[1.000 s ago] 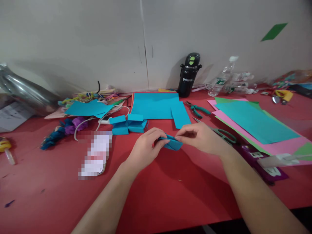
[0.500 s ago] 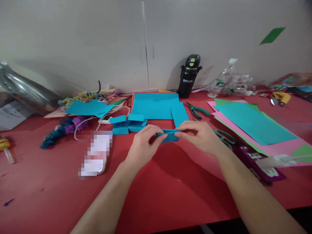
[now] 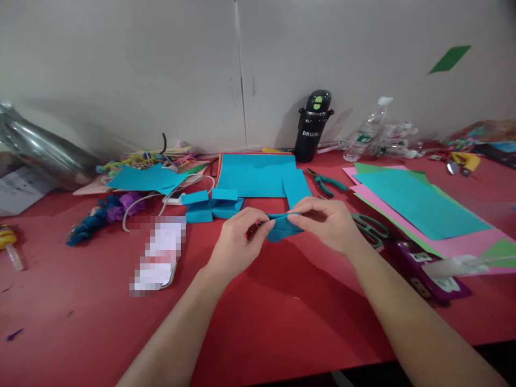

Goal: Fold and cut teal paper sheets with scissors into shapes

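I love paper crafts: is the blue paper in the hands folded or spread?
Folded: the blue paper, pinched by the left hand and right hand, shows creases and slanted edges.

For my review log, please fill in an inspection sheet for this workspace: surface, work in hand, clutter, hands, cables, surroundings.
Surface: red tabletop, with small specks and scraps.
Work in hand: folded blue paper; blue box-like folded pieces lie farther back, to the left.
Clutter: pixelated phone at left; pliers, scissors and colored sheets at right.
Hands: left hand and right hand both pinch the paper between thumb and fingers.
Cables: white cable looped behind the phone; its ends can't be traced.
Surroundings: grey wall behind, with a green patch; black bottle upright before it.
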Motion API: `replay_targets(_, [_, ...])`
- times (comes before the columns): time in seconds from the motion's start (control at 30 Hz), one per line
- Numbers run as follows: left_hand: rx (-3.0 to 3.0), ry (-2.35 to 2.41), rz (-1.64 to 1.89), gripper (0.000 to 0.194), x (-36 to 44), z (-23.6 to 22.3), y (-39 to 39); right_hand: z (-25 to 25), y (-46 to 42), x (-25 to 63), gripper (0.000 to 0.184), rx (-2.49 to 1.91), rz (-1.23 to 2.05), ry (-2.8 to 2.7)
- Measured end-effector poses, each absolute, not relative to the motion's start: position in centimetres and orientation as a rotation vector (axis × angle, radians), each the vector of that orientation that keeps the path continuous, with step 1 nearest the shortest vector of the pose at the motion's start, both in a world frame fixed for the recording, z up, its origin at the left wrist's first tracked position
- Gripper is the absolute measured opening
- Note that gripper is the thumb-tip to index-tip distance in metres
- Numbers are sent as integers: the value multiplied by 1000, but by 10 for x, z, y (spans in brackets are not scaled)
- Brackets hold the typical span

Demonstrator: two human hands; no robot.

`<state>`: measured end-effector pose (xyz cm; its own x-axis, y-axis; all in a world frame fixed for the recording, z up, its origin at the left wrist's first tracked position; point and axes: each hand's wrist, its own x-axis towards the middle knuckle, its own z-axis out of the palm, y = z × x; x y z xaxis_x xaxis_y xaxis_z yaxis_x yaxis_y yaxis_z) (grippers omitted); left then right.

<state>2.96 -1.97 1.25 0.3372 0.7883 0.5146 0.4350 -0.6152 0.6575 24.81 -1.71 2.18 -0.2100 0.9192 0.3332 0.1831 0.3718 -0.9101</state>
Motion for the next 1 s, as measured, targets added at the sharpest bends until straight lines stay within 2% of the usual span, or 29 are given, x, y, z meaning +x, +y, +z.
replay_targets(0.17, [2143,1142,1175,11,30,10,-23,24,-18,247,20,-1017,1005,-1611])
replay_targets(0.33, [1911,1132,1184,21,32,9,-25,24,-17,247,24,-1024,1016,-1572])
replay_targets(0.47, [1857,1095,1181,20,32,12,-23,23,-16,248,26,-1028,1034,-1519])
replay_targets(0.83, [1965,1147,1191,12,32,14,-24,17,-18,239,17,-1055,989,-1706])
replay_targets(1.0, [1913,1122,1150,16,34,14,-24,17,-20,234,18,-1063,946,-1759])
